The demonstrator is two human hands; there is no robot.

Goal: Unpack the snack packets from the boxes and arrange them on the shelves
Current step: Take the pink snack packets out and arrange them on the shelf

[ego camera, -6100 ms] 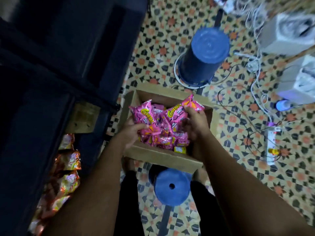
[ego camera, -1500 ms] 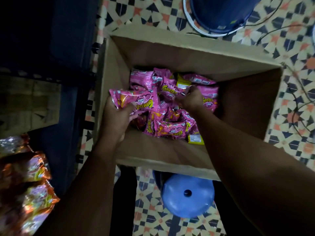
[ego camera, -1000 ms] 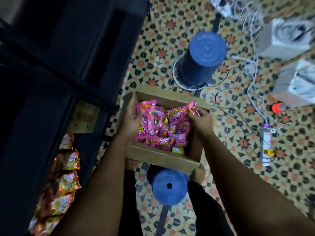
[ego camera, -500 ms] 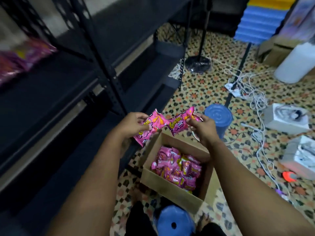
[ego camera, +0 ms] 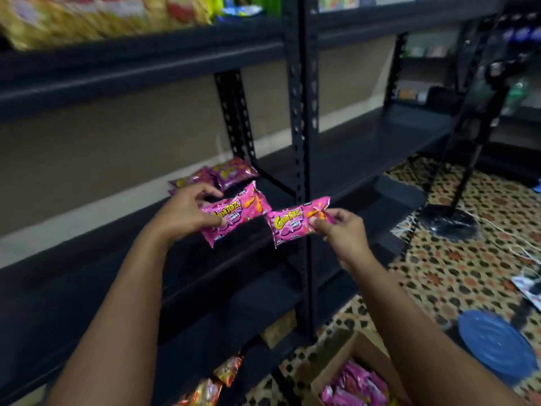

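The person held two pink snack packets up in front of the dark metal shelf (ego camera: pixel 87 276). The left hand (ego camera: pixel 187 212) had its fingers and thumb curled round the left end of one packet (ego camera: pixel 238 213), which hung over the shelf board. The right hand (ego camera: pixel 342 230) pinched the right end of the other packet (ego camera: pixel 295 224) between thumb and fingertips, just before the upright post (ego camera: pixel 303 142). More pink packets (ego camera: pixel 225 172) lay at the back of the same shelf. Down on the patterned floor (ego camera: pixel 453 273), the open cardboard box (ego camera: pixel 345 364) showed more pink packets inside, beside a blue stool (ego camera: pixel 497 344).
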